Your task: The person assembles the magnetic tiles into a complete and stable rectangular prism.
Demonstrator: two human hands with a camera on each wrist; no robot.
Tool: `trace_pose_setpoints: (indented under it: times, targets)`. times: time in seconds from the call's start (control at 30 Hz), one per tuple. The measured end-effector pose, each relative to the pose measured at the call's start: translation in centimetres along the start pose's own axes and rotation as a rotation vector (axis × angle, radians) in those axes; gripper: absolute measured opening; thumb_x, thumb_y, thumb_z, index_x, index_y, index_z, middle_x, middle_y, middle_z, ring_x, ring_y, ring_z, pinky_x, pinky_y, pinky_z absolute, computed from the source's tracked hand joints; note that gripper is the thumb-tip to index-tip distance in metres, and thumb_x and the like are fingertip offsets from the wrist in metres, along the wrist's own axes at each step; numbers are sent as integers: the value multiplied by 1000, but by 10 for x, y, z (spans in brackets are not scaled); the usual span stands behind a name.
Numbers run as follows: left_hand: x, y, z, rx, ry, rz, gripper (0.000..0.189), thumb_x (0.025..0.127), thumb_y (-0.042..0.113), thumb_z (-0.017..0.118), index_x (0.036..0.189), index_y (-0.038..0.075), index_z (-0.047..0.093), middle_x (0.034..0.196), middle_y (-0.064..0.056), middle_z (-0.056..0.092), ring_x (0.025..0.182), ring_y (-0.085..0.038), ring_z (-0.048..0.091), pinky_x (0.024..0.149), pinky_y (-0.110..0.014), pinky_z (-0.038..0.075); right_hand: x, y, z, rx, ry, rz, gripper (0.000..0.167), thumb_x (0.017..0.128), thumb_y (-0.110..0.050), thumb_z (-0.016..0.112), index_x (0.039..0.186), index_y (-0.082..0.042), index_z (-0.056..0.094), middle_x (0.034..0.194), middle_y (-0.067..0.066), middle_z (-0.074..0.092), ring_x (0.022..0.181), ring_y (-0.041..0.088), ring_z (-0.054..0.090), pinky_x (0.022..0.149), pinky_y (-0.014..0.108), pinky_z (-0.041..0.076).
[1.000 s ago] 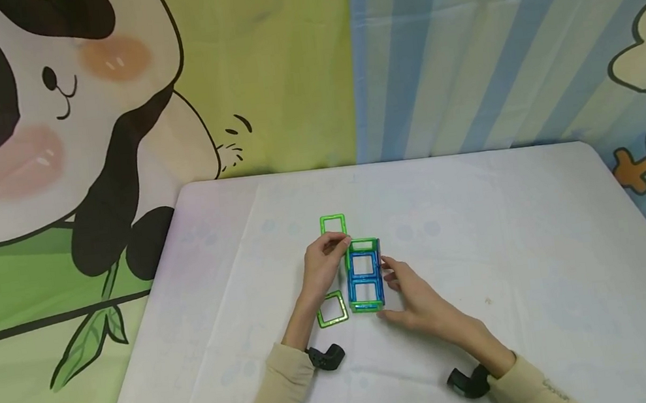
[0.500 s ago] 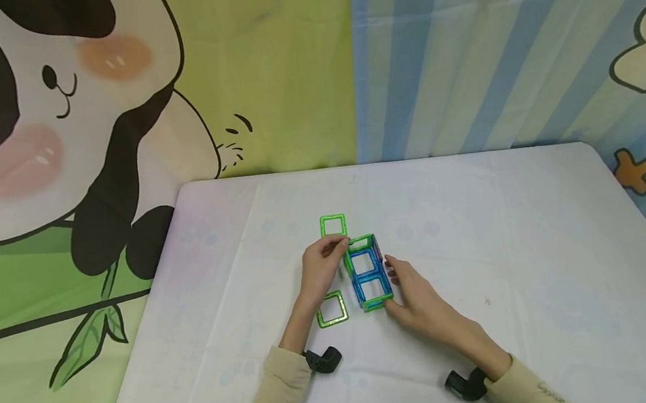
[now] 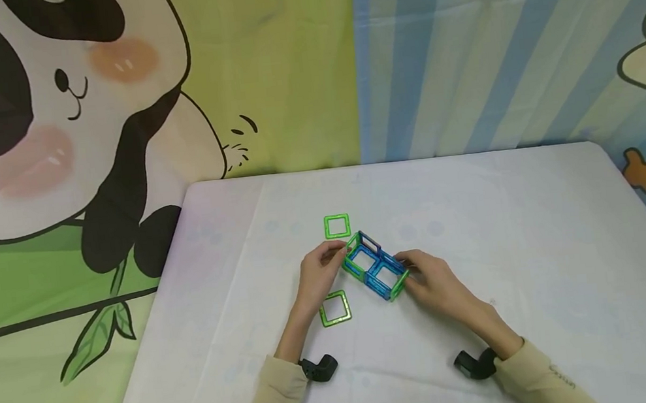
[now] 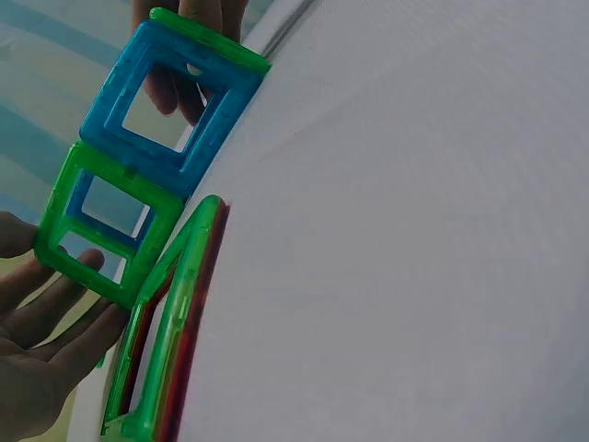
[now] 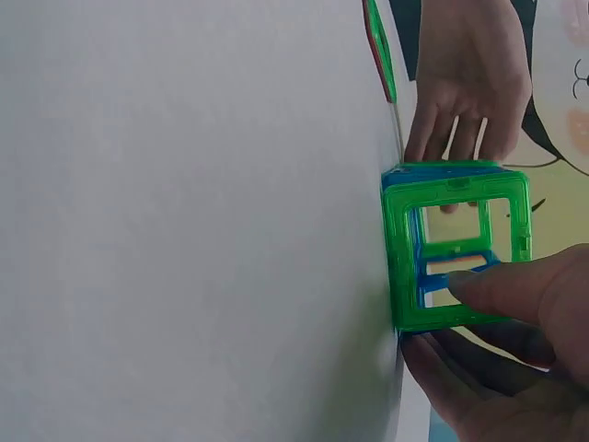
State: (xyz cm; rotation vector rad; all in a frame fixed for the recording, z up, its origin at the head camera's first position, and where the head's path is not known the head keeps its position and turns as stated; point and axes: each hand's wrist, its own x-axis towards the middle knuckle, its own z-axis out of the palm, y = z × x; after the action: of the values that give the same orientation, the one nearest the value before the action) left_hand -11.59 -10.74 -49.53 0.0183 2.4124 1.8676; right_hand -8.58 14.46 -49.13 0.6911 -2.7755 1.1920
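Observation:
A hollow box of magnetic tiles (image 3: 373, 271), blue frames with green ones at its ends, lies slanted on the table between both hands. My left hand (image 3: 316, 276) holds its far left corner, thumb and fingers at the green tile there. At the near right end my right hand (image 3: 441, 286) grips the box; in the right wrist view the thumb (image 5: 515, 293) lies over the green end tile (image 5: 401, 253), with fingers along its side. A loose green square tile (image 4: 191, 308) with a reddish lower edge shows beside the box in the left wrist view.
On the white table (image 3: 508, 221), one green square tile (image 3: 327, 227) lies beyond the left hand and another (image 3: 338, 321) lies by the left wrist. A cartoon-printed cloth (image 3: 285, 67) hangs behind the far table edge. Each wrist wears a black camera (image 3: 321, 368).
The tile box has turned, its near end swinging right and away. My right hand has moved with that end and now grips it; the left hand stays at the far left corner.

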Motion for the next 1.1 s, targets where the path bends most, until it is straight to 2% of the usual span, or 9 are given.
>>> trace_pose_setpoints:
  times: [0.13,0.27,0.7,0.87,1.1]
  targets:
    - [-2,0,0,15,5,-5,25,101,28,67,121,13,72,116,-3,75,116,-21,68,103,-42,54,6,6,-3,-5,11,-11,36,88,11,70,122,6,65,118,21,71,104,35,72,88,45,59]
    - [-4,-1,0,18,8,-3,26,101,27,67,121,11,72,114,-4,75,114,-21,69,101,-41,55,11,10,-6,-8,11,12,34,88,12,69,121,6,67,117,22,72,104,36,73,89,47,59]
    - [-4,0,4,30,12,10,30,101,26,67,124,8,70,115,-6,74,109,-20,68,96,-38,56,28,20,-10,-21,16,83,28,93,4,69,121,4,70,117,23,73,106,41,72,93,53,57]
    - [-4,2,7,47,28,18,30,101,25,67,126,7,68,117,-7,73,110,-22,68,96,-40,57,34,23,-10,-19,21,87,27,94,3,68,120,4,71,117,23,73,108,43,71,93,55,57]
    - [-4,4,10,53,34,-26,31,101,25,66,127,9,68,118,-7,73,112,-22,67,97,-42,56,36,23,-13,-15,-8,139,29,95,-2,70,123,1,71,120,23,73,111,42,71,96,54,56]
